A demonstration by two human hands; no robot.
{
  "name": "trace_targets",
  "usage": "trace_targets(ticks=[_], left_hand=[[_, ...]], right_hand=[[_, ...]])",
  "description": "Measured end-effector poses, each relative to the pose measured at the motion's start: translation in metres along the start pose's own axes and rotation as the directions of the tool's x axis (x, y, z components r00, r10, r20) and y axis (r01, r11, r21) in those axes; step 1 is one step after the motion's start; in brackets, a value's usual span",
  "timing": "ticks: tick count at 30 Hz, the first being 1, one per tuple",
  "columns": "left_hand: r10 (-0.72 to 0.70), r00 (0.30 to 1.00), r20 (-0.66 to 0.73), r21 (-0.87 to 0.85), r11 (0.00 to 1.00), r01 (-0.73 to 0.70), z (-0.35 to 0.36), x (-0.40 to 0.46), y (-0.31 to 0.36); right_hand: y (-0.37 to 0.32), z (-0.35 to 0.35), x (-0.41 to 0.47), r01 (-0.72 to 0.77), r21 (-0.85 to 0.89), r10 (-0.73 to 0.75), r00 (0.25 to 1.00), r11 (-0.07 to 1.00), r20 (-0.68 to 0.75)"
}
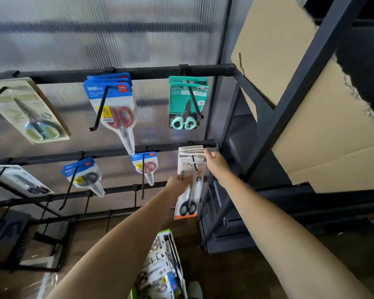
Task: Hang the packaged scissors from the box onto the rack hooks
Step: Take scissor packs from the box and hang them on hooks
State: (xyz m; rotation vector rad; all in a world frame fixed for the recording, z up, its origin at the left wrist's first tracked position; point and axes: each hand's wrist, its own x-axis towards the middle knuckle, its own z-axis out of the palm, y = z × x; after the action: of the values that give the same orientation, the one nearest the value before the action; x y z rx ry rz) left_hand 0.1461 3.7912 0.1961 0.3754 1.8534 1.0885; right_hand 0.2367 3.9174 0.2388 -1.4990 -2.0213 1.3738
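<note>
The left hand (178, 182) holds the white pack (189, 184) of black-handled scissors at its middle, fingers curled round the left edge. The pack hangs on a hook (194, 162), front of a small stack of like packs. Just above and to the right of that grip, the right hand (216, 160) reaches to the top right corner of the stack; its fingertips (206, 151) touch the cards there — whether they pinch or only press, I cannot tell. Above both hands hang the teal packs (187, 102); up and to the left, the blue packs (115, 104) with red handles. Well below the grip, between the forearms, stands the box (162, 268) with more packs inside. Right of the hands rises the dark rack frame (244, 134).
</note>
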Motion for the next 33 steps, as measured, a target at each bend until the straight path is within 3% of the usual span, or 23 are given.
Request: trace_targets(ticks=[7, 13, 17, 22, 25, 33], left_hand=[[-0.032, 0.984, -0.177, -0.092, 0.996, 0.016, 0.005, 0.025, 0.019], [-0.093, 0.965, -0.244, 0.014, 0.995, 0.099, 0.003, 0.027, 0.02], [-0.105, 0.956, -0.273, 0.183, 0.97, 0.159, -0.01, 0.017, 0.005], [-0.023, 0.993, -0.118, 0.392, 0.918, 0.068, -0.018, -0.003, -0.024], [0.04, 0.999, -0.021, 0.454, 0.891, -0.026, -0.018, -0.021, -0.046], [-0.036, 0.985, 0.168, 0.579, 0.813, -0.069, -0.034, -0.032, -0.14]], right_hand=[[0.005, 0.008, 0.009, 0.004, -0.029, -0.005, 1.0, 1.0, -0.021], [0.016, 0.018, 0.002, -0.02, -0.099, 0.023, 0.999, 0.995, 0.032], [0.023, 0.026, -0.011, -0.053, -0.107, 0.057, 0.998, 0.993, 0.04], [0.048, 0.045, -0.045, -0.117, -0.087, 0.12, 0.993, 0.989, 0.024], [0.071, 0.058, -0.077, -0.132, -0.227, 0.14, 0.99, 0.965, 0.02], [0.146, 0.112, -0.174, -0.408, -0.182, 0.413, 0.911, 0.894, -0.013]])
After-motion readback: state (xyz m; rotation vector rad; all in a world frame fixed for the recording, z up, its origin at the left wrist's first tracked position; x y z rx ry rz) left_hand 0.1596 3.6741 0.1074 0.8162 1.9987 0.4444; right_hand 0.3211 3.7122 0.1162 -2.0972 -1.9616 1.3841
